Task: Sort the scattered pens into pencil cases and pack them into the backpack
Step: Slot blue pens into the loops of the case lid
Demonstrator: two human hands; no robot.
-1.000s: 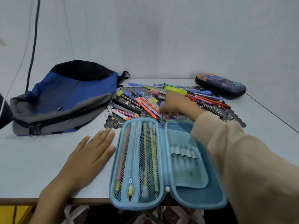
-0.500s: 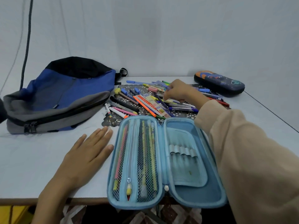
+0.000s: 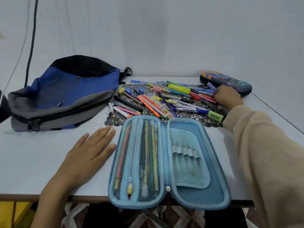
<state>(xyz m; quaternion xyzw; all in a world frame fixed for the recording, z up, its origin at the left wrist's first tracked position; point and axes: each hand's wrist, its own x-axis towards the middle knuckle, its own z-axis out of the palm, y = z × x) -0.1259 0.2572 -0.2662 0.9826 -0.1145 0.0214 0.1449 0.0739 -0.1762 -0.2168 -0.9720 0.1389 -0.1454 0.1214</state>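
The right hand (image 3: pixel 227 98) curls round a lilac pen (image 3: pixel 211 86) at the pen pile's (image 3: pixel 164 102) right end, beside the dark pencil case (image 3: pixel 230 80) near the table's (image 3: pixel 41 153) far edge. The left hand (image 3: pixel 88 152) lies flat, empty, by the open blue pencil case (image 3: pixel 218 191).

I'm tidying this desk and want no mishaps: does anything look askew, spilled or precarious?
The open blue pencil case overhangs the near edge of the table, so a nudge might tip it off. The pens lie in a jumbled heap on the dark mat. Nothing looks damaged.
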